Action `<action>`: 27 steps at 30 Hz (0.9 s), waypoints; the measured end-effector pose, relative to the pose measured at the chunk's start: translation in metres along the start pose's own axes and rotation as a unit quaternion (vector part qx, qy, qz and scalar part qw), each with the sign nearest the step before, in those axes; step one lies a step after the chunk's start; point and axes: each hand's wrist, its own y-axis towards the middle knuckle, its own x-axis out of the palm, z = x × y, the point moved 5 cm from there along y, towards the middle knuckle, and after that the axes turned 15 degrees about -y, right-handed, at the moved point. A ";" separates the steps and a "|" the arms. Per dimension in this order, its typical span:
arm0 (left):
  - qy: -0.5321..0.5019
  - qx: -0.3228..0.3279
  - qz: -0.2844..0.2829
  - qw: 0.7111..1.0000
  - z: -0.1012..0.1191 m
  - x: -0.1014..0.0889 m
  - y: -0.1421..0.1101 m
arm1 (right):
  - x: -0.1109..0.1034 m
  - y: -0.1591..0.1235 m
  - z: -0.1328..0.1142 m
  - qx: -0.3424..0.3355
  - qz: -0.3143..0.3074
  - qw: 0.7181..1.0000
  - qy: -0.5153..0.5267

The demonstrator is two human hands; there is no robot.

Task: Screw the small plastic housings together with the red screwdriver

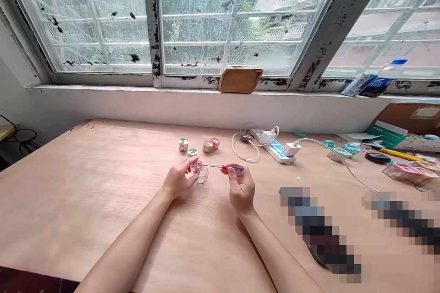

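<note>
My left hand [178, 178] pinches a small pink block [196, 165] above the wooden table [85, 192]. My right hand [240, 187] is closed on the red-and-purple handle of a small screwdriver [232, 168]. Its thin shaft points left, and the tip meets the pink block. A clear plastic cube [202, 175] sits on the table just below the block, between my hands. Behind them stand several tiny coloured blocks: a cream one [183, 144], a green one [192, 152], a tan one [207, 146] and a pink one [215, 142].
A white power strip [275, 148] with a plugged charger [291, 149] and white cables lies right of centre. Teal cups [343, 151], a pink tray [410, 171], a yellow pen and boxes crowd the far right. A brown package [240, 79] and a bottle [381, 80] rest on the windowsill.
</note>
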 end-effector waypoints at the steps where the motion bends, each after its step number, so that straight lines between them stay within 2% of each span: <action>1: -0.001 0.000 -0.001 1.000 0.000 0.000 0.000 | 0.000 0.000 0.000 0.000 -0.001 1.000 -0.001; 20: 0.009 0.001 -0.002 1.000 -0.003 0.002 -0.001 | -0.003 -0.001 -0.006 -0.027 -0.009 1.000 -0.011; 27: 0.003 0.031 0.001 1.000 -0.001 0.002 -0.001 | -0.009 0.000 -0.017 -0.085 0.000 0.990 -0.112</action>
